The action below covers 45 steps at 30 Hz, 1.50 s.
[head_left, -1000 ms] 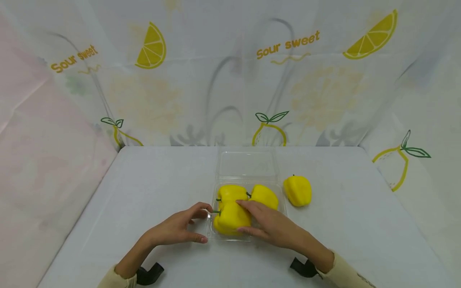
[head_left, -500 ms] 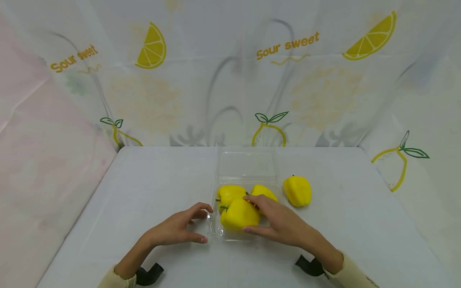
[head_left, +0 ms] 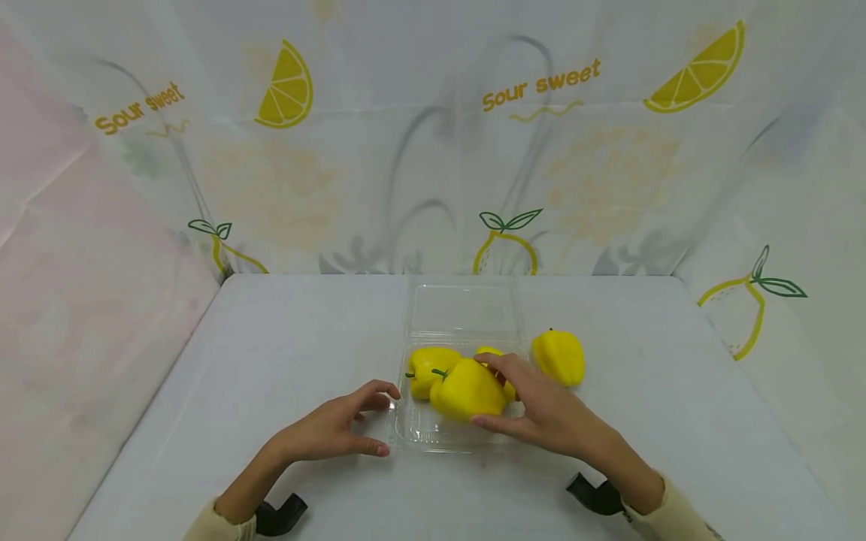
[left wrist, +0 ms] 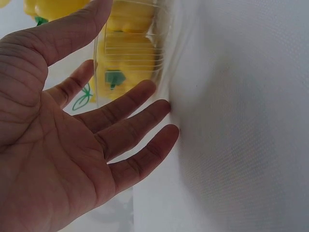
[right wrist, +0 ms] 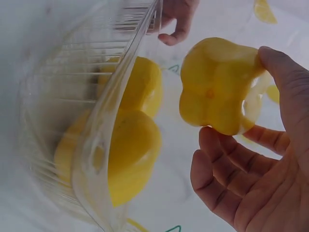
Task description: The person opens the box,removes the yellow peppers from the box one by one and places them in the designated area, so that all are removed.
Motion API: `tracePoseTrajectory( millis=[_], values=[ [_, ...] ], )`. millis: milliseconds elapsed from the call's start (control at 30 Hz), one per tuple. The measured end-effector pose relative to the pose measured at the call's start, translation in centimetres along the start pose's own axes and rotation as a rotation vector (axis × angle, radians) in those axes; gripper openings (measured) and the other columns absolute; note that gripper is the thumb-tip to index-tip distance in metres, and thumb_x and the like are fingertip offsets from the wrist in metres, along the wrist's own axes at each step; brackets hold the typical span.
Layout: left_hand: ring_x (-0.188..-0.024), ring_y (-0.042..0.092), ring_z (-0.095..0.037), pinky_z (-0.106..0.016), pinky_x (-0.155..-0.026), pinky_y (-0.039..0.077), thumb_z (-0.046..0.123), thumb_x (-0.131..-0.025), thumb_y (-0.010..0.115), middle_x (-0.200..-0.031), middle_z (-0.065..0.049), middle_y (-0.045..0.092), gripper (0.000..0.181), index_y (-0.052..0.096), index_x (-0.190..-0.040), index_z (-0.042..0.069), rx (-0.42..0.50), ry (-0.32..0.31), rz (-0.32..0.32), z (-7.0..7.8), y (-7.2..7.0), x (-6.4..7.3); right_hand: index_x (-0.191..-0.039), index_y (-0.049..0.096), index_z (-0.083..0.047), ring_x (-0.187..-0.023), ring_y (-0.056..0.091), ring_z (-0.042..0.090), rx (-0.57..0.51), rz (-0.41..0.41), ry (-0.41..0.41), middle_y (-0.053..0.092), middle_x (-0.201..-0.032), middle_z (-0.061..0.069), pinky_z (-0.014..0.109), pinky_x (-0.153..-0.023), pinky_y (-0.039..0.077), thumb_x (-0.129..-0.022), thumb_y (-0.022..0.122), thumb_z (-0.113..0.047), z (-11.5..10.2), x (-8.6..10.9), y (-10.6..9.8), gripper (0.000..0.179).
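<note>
My right hand (head_left: pixel 548 409) grips a yellow bell pepper (head_left: pixel 468 391) between thumb and fingers. In the right wrist view this held pepper (right wrist: pixel 217 87) hangs above the clear plastic container (right wrist: pixel 130 92), apart from it. Two more yellow peppers lie inside: one at the back left (head_left: pixel 426 364), the other partly hidden behind the held pepper and my hand. At the container's left side, my left hand (head_left: pixel 338 428) is spread with relaxed fingers and holds nothing. Its fingertips are close to the container wall; whether they touch it I cannot tell.
The container's clear lid (head_left: pixel 465 308) lies folded back behind it. Right of the container, another yellow pepper (head_left: pixel 559 358) sits on the white table (head_left: pixel 304 323). A cloth backdrop with lemon prints (head_left: pixel 433 150) stands along the back and sides.
My right hand has lifted the pepper from the front left of the container and carried it to the right and slightly back. The left hand stays in place.
</note>
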<state>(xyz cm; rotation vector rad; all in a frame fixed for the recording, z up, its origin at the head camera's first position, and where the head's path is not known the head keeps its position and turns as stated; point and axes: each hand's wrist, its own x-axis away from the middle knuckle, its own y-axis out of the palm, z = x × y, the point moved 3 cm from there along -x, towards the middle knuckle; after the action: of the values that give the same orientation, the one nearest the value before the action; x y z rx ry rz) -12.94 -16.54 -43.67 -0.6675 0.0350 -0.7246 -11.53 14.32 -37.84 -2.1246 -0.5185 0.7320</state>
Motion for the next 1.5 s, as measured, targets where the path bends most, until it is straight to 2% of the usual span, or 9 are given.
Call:
tracePoseTrajectory(
  millis=[333,500,700,1000,1233,1500],
  values=[
    [-0.127,0.052,-0.020,-0.050,-0.100,0.044,0.037,-0.081,0.082,-0.137,-0.001,0.056,0.070,0.042,-0.137,0.025,-0.008,0.000,-0.002,0.0,-0.1,0.0,-0.140,0.046,-0.017,-0.090,0.050,0.005,0.000,0.068,0.034,0.054,-0.105,-0.012,0.022,-0.067,0.050,-0.084,0.077,-0.049,0.9,0.5,-1.5,0.072],
    [-0.126,0.052,-0.020,-0.050,-0.100,0.044,0.036,-0.081,0.082,-0.137,-0.001,0.056,0.070,0.041,-0.137,0.026,-0.011,-0.004,-0.005,0.1,-0.1,0.0,-0.140,0.046,-0.016,-0.092,0.050,0.006,0.011,0.101,0.046,0.055,-0.108,-0.012,0.026,-0.067,0.051,-0.083,0.080,-0.042,1.4,0.8,-2.4,0.071],
    [-0.126,0.051,-0.020,-0.049,-0.099,0.044,0.036,-0.082,0.081,-0.138,-0.001,0.055,0.070,0.040,-0.137,0.026,-0.008,-0.002,-0.009,0.1,-0.1,-0.1,-0.140,0.045,-0.018,-0.088,0.051,0.006,0.038,0.126,0.098,0.056,-0.109,-0.010,0.026,-0.067,0.051,-0.080,0.083,-0.039,1.9,1.2,-3.4,0.073],
    [-0.126,0.051,-0.020,-0.048,-0.100,0.044,0.037,-0.082,0.081,-0.138,-0.001,0.055,0.067,0.040,-0.135,0.034,-0.004,-0.013,-0.013,0.2,-0.1,-0.2,-0.138,0.048,-0.018,-0.087,0.051,0.008,0.077,0.201,0.149,0.057,-0.106,-0.006,0.027,-0.066,0.053,-0.076,0.087,-0.030,3.1,2.0,-4.8,0.074],
    [-0.126,0.052,-0.024,-0.050,-0.099,0.044,0.036,-0.083,0.080,-0.138,-0.004,0.055,0.067,0.041,-0.136,0.029,-0.005,-0.006,-0.017,0.3,-0.1,-0.1,-0.138,0.049,-0.017,-0.085,0.050,0.008,0.126,0.251,0.206,0.058,-0.107,-0.005,0.025,-0.065,0.050,-0.078,0.085,-0.031,4.1,2.8,-5.7,0.071],
    [-0.127,0.051,-0.025,-0.052,-0.099,0.044,0.034,-0.083,0.081,-0.139,-0.005,0.054,0.067,0.041,-0.137,0.024,0.007,-0.003,-0.025,0.5,-0.2,0.0,-0.136,0.051,-0.009,-0.083,0.054,0.014,0.169,0.298,0.266,0.060,-0.107,0.002,0.027,-0.061,0.049,-0.080,0.083,-0.030,4.9,3.4,-6.5,0.068]
  ],
)
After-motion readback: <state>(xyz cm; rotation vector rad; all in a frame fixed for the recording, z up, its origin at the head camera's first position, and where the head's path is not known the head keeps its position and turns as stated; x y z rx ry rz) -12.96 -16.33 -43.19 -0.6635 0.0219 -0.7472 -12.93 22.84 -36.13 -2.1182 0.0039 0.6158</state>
